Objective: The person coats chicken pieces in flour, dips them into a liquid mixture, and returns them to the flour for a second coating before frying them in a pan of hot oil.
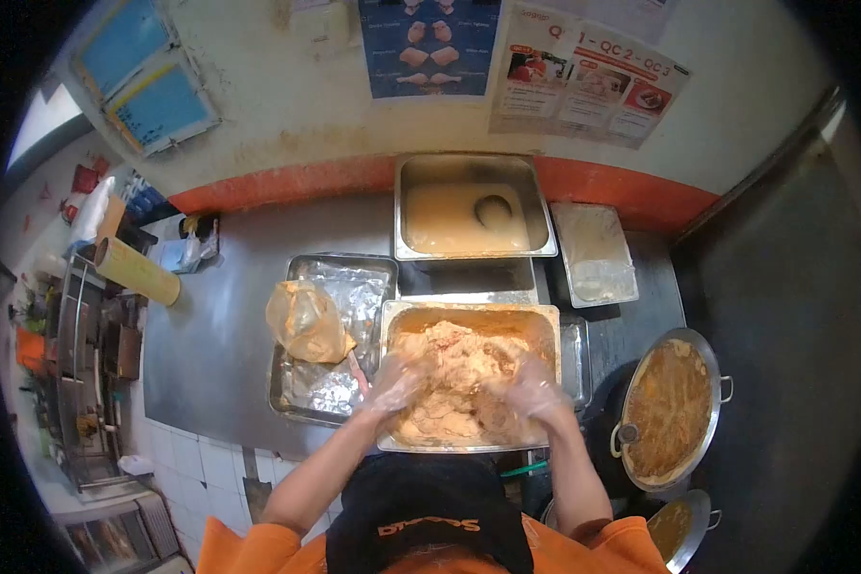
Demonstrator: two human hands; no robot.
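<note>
Has left hand (394,387) and right hand (538,390), too blurred to judge grip, in floury mix (459,368), its pan (526,311) at the worktop (210,335)'s front edge, presumably for easy reach.

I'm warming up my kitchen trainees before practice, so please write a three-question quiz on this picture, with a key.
1. Open question: what sits on the shallow tray to the left of the pan of floury mixture?

2. Fill the gap: the rectangular rear pan, near the wall, holds a pale, cloudy ______.

3. True or false: the right hand is dipped into that rear pan.

Key:
1. A plastic bag.
2. Liquid.
3. False; it is at the floury mixture, as is the left hand.
</note>
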